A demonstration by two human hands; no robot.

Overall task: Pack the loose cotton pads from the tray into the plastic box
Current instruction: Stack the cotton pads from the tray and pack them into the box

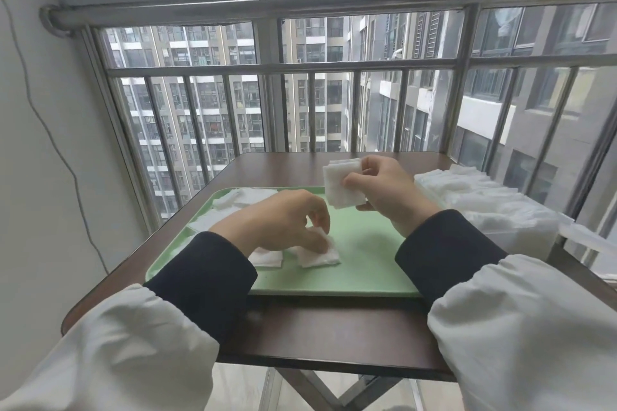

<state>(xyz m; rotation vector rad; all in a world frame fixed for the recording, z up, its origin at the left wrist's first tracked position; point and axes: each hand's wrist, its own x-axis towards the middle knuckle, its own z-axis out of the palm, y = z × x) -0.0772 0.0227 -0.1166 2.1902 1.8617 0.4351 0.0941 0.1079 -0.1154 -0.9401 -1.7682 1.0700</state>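
In the head view (there is no other) the step in hand seems to be gathering. The left hand (283, 220) is low over the tray (367, 264), with thumb and curled fingertips pinching a pad (320, 257) that lies at about 6 o'clock on the green surface. A second pad (267, 259) lies just beside it at 9 o'clock, partly under the wrist. The right hand (387, 190) is raised at 12 o'clock of the tray and grips a small stack (340, 187) of pads between thumb and fingers. A loose pile (240, 198) waits at 10 o'clock in the tray's far corner. The box (494, 210) stands at 3 o'clock, beside the tray, and looks already quite full of pads. I judge that the next move calls for lifting the pinched pad cleanly, one layer only, adding it squarely to the stack, and later carrying the stack to the box. The tray rests on a dark brown table (334, 327) with crossed metal legs. At 12 o'clock a steel railing (334, 67) and windows show tall apartment blocks. At 9 o'clock a thin cable (43, 123) hangs on a white wall (50, 177).
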